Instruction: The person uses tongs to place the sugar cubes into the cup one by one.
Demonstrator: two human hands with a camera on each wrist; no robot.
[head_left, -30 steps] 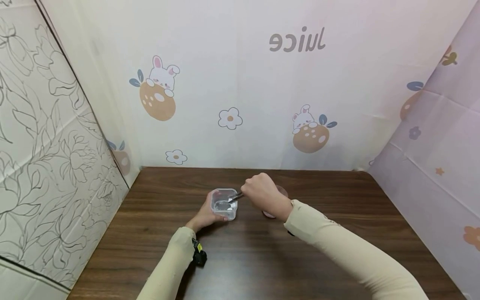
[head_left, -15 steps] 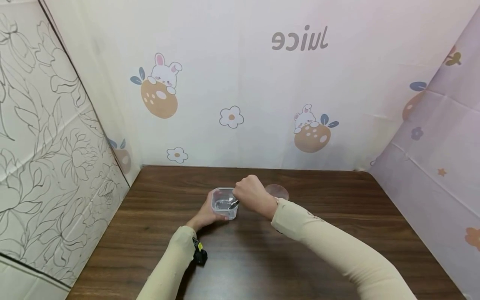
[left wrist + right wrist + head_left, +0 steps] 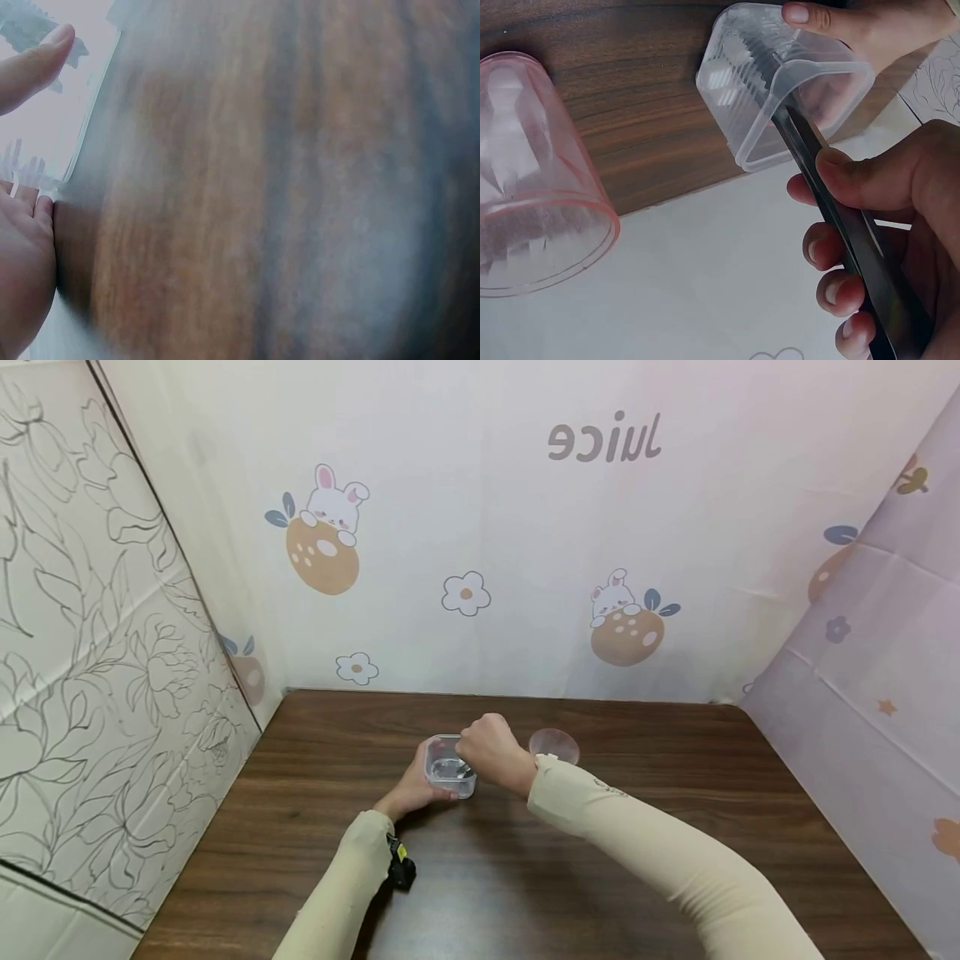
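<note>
From the head view, the left hand (image 3: 411,787) holds a clear plastic box (image 3: 452,787) on the dark wooden counter (image 3: 341,739), thumb on its near side and fingers round its left side. The right hand (image 3: 491,750) is clamped on a pair of tongs (image 3: 466,771) just above the box's right edge, the tips down inside. A pinkish see-through cup (image 3: 553,746) stands near the box, partly behind the right wrist, and a sheet (image 3: 525,527) printed with rabbits and flowers hangs beyond. In the left wrist view, only the thumb, part of the palm and a few fingers show beside the pale side of the box; blurred wood fills most of the rest. In the right wrist view, thumb and fingers curl round the dark tongs, whose toothed tips are within the box (whether they pinch anything is hard to tell), while the cup sits well apart from them
</note>
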